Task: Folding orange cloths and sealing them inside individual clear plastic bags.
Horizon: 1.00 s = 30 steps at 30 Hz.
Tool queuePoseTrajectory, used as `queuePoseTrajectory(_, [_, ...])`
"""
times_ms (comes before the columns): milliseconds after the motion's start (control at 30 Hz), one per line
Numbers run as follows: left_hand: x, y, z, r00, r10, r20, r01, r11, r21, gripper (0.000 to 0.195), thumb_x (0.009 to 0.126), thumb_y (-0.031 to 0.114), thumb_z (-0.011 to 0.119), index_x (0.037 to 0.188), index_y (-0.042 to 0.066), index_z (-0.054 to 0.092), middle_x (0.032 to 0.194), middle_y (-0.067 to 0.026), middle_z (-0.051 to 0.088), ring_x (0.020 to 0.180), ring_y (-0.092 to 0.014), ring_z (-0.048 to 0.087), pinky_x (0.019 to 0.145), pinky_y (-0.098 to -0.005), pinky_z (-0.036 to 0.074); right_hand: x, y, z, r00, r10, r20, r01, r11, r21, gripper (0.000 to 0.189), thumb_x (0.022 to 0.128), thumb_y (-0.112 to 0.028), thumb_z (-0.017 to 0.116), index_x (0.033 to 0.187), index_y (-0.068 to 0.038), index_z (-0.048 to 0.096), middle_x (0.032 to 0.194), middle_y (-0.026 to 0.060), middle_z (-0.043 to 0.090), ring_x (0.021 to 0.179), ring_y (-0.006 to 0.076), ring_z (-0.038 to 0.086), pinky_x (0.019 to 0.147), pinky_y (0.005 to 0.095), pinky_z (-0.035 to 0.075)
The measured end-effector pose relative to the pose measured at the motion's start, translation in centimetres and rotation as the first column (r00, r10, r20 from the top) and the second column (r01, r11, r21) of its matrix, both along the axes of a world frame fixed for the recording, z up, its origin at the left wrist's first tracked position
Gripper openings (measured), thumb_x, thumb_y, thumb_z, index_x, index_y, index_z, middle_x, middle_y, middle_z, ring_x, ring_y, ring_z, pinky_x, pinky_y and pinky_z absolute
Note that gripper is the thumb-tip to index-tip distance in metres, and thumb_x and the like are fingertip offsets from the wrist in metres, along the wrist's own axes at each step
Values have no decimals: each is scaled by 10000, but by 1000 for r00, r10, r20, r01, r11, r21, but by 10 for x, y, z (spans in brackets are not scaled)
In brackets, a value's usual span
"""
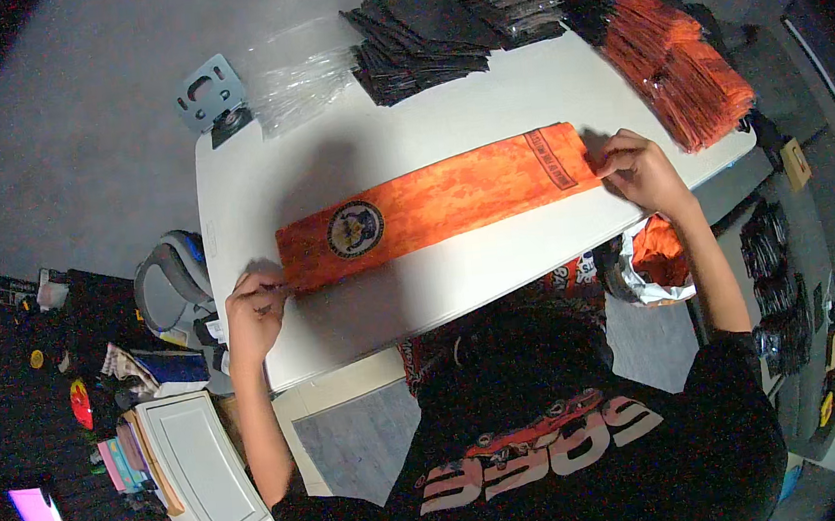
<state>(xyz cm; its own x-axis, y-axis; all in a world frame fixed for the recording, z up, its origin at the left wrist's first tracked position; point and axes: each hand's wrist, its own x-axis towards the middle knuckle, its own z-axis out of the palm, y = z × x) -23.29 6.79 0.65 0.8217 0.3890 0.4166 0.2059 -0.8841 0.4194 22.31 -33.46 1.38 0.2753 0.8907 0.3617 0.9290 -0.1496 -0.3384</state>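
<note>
A long orange patterned strip of fabric (441,194) lies flat across the white table (464,278), with a round dark emblem near its left end and a printed box near its right end. My left hand (256,306) pinches its lower left corner at the table's left edge. At the other end, my right hand (638,167) pinches the short right edge between thumb and fingers. The fabric looks stretched out between both hands.
Along the table's far side are clear plastic bags (302,83), folded black cloths (419,42) and wrapped orange packets (679,77). A metal bracket (209,96) stands at the far left corner. Below the right edge sits an open bag with orange fabric (658,252).
</note>
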Motion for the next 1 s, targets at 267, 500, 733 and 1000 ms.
queuePoseTrajectory(267, [-3,2,2,1000,-23,-9,24,1000,15,108,712,-109,719,716,-2,727,933,-114,719,867,-321,663,770,-398,540,-13,4,17,998,53,18,-51,994,-96,151,672,15,686,794,-41,755,966,125,712,952,335,666,867,424,587])
queuePoseTrajectory(500, [43,-7,16,998,38,50,-30,989,-148,357,711,-27,754,1061,39,780,1047,-143,732,984,-384,660,873,-420,557,-29,54,24,997,80,-9,-78,989,124,272,783,2,579,990,24,754,1058,190,713,1050,375,653,980,447,539])
queuePoseTrajectory(733, [178,-51,-70,961,-229,-154,263,928,263,498,931,123,619,1396,-48,561,1492,-192,560,1409,-348,500,1174,-466,393,-110,173,-26,963,246,-106,-234,965,116,415,880,24,575,1286,32,656,1335,245,652,1234,417,630,1080,434,509])
queuePoseTrajectory(1000, [159,-87,-58,981,-56,-186,92,977,191,744,1013,423,605,1519,-77,385,1615,-278,353,1501,-452,329,1228,-554,266,-107,145,-44,987,160,34,-147,960,-240,735,1066,-508,441,1608,-27,316,1697,166,267,1585,363,195,1288,536,153])
